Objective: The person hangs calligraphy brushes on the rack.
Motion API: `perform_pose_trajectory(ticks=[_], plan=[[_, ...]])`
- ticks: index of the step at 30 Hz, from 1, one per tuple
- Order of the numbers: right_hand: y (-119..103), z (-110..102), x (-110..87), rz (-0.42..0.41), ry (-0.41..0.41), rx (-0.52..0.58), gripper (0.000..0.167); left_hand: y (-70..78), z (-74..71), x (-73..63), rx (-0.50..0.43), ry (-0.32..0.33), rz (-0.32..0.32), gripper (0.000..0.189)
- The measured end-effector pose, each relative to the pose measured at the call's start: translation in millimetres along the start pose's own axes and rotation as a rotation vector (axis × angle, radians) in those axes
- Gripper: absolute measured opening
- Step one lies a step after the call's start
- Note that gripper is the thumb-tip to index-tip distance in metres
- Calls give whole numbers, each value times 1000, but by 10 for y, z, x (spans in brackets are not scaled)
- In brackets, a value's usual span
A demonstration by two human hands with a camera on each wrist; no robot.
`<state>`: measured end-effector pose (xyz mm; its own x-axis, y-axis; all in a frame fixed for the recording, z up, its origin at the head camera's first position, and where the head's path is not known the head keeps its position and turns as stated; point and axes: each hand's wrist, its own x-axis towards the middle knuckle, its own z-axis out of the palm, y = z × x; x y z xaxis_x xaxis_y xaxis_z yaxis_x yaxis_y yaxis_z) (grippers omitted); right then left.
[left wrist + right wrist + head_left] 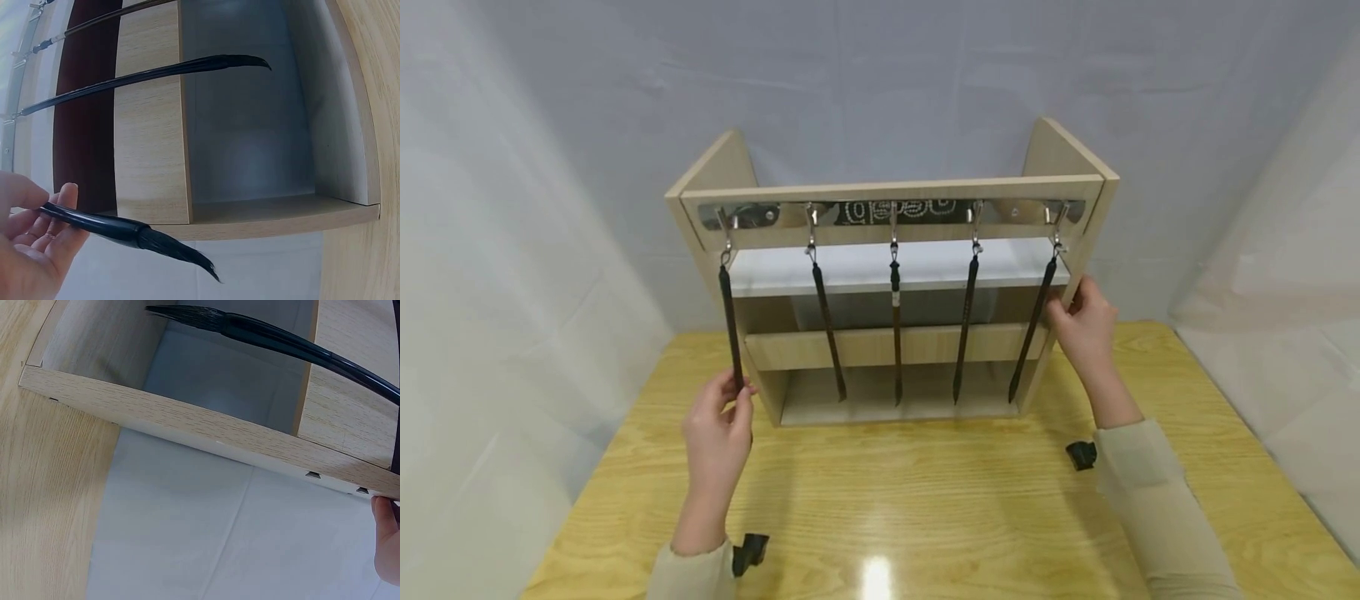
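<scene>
A small wooden shelf (1070, 188) carries a metal hook rail (1007, 213), from which several dark calligraphy brushes hang by loops. My left hand (718, 429) pinches the lower handle of the leftmost calligraphy brush (730, 321). Its loop is on the leftmost hook, and in the left wrist view the black bristle tip (175, 247) points away from the fingers. On the other side, my right hand (1086, 325) grips the right side panel of the shelf, thumb at the front edge. The rightmost brush (281, 342) hangs just inside that panel.
The shelf stands on a yellow wood-grain table (880, 492), with a pale sheet (895, 83) behind it and at the sides. Small black pieces (749, 553) sit beside both sleeves. A white inner board (865, 265) lies behind the brushes.
</scene>
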<state>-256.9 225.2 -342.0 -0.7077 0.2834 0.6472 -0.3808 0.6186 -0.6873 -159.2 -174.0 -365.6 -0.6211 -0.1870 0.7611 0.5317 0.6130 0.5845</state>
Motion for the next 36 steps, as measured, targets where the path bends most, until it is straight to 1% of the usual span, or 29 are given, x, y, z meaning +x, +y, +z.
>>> perform_pose_trajectory(ticks=[4,9,18,24,27,36], plan=[[5,3,1,6,-5,25,16,-7,4,5,2,-2,-9,18],[1,1,-1,0,-1,28,17,-16,2,11,16,1,-8,18],[9,0,-1,-1,-5,2,16,-43,-8,9,17,-3,-31,19],[-1,-6,-6,16,-12,-4,16,-38,-15,23,18,2,-44,19],[-3,-5,-5,22,-12,-4,16,-34,-22,30,24,5,-40,19],[2,-2,-3,1,1,-7,13,-62,-16,26,43,2,-29,19]])
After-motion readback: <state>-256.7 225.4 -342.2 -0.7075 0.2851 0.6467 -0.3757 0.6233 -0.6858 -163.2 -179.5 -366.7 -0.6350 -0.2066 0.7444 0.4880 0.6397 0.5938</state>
